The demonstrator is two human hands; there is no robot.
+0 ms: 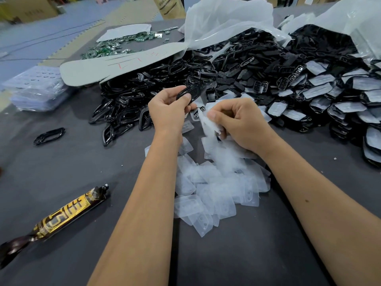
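My left hand (169, 108) grips a black plastic key-fob shell (190, 92), held up over the dark table (68, 168). Just to its right, my right hand (237, 122) pinches a thin translucent white film piece (208, 124), blurred as it hangs from thumb and fingers. Under both forearms lies a heap of translucent white film pads (216, 193). Behind the hands spreads a large pile of black shell frames (132, 98).
More black shells with white film on them (321, 93) are piled at the right. White plastic bags (224, 21) sit behind. A gold-and-brown wrapped stick (68, 217) lies front left, one loose black frame (49, 136) at left, clear trays (35, 89) and green circuit boards (111, 46) farther back.
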